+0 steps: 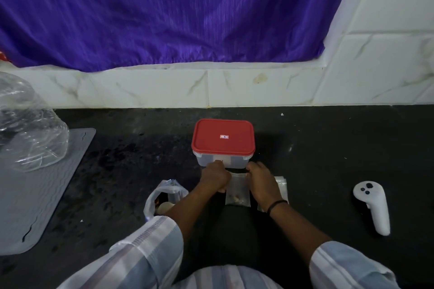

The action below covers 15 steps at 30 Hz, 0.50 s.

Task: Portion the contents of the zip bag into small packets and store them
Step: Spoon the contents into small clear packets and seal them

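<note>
A small clear packet (237, 191) with a few brownish pieces at its bottom lies on the dark counter between my hands. My left hand (215, 176) pinches its top left edge and my right hand (259, 177) pinches its top right edge. Just behind them stands a clear plastic box with a red lid (223, 137), closed. To the left of my left forearm an open zip bag (164, 197) lies on the counter, with brown and pale contents showing. A stack of empty small packets (281, 186) sits under and beside my right wrist.
A white handheld controller (373, 204) lies at the right on the black counter (328, 148). A grey ribbed mat (40, 195) at the left carries a crumpled clear plastic bag (28, 124). White tiled wall and purple curtain stand behind.
</note>
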Available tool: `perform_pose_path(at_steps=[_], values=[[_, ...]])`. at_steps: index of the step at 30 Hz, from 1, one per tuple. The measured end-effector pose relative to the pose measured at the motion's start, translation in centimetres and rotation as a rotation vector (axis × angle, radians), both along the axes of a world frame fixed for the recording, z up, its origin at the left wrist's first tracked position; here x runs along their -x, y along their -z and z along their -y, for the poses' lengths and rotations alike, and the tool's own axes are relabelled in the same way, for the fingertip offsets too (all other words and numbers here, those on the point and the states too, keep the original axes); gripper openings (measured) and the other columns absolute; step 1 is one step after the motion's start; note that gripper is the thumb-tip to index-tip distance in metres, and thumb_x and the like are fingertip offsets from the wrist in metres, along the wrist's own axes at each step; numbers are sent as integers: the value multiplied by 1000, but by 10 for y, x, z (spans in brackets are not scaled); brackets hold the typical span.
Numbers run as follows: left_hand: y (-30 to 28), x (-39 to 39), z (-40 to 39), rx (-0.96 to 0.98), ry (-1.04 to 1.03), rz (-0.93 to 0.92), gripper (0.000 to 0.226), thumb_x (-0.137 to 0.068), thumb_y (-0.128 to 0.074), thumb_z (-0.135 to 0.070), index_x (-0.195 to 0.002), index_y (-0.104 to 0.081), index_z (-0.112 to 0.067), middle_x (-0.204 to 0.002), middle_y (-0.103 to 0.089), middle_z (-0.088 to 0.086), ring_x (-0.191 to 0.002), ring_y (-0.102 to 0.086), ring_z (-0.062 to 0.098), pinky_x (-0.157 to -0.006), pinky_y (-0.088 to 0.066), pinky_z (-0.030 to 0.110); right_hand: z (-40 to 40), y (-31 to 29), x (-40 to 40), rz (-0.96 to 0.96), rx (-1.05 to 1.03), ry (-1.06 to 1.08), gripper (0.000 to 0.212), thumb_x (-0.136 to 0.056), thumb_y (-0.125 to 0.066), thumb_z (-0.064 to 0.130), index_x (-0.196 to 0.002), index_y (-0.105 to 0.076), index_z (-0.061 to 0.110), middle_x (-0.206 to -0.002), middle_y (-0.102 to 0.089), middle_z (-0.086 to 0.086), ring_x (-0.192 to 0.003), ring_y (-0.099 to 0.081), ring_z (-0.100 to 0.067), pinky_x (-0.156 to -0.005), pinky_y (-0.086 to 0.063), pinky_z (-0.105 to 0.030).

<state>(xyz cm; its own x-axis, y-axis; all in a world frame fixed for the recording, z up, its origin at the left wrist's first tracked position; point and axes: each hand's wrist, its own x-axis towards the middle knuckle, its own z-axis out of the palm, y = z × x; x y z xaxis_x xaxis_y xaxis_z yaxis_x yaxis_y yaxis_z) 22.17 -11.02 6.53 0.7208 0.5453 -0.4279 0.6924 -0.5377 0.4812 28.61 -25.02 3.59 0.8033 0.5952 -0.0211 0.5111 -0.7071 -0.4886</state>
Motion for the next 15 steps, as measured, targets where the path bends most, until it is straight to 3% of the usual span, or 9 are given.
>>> perform_pose_path(at_steps=[4, 7, 9, 15], values=[[5, 2, -1, 6, -30, 6, 9, -90, -53, -17, -93, -55, -9, -74, -73, 8, -60, -73, 19, -52, -58, 24, 23, -4, 0, 126, -85, 78, 7, -94, -55, 17, -100, -60, 16, -101, -49, -3, -87, -57, -23, -69, -43, -31], [9, 4, -2, -90, -11, 26, 24, -89, -56, -26, -104, -60, -8, -89, -74, 10, -82, -73, 26, -75, -60, 33, 52, -4, -4, 183, 33, 270, 32, -91, -63, 28, -120, -59, 15, -115, -53, -9, -99, -57, -26, -79, -48, -34], [7, 6, 1, -129, -2, 47, 28, -88, -57, -28, -108, -59, -8, -96, -72, 11, -90, -70, 27, -79, -57, 33, 72, 1, -6, 144, 91, 357, 41, -90, -64, 36, -124, -56, 14, -117, -55, -11, -103, -56, -28, -84, -48, -38], [0, 7, 28, -127, 112, 119, 26, -90, -64, -33, -105, -62, -11, -105, -66, 8, -100, -65, 25, -81, -54, 34, 96, 16, -11, 0, -107, 311, 5, -92, -63, 26, -90, -61, 20, -90, -65, -1, -85, -60, -22, -68, -40, -30]])
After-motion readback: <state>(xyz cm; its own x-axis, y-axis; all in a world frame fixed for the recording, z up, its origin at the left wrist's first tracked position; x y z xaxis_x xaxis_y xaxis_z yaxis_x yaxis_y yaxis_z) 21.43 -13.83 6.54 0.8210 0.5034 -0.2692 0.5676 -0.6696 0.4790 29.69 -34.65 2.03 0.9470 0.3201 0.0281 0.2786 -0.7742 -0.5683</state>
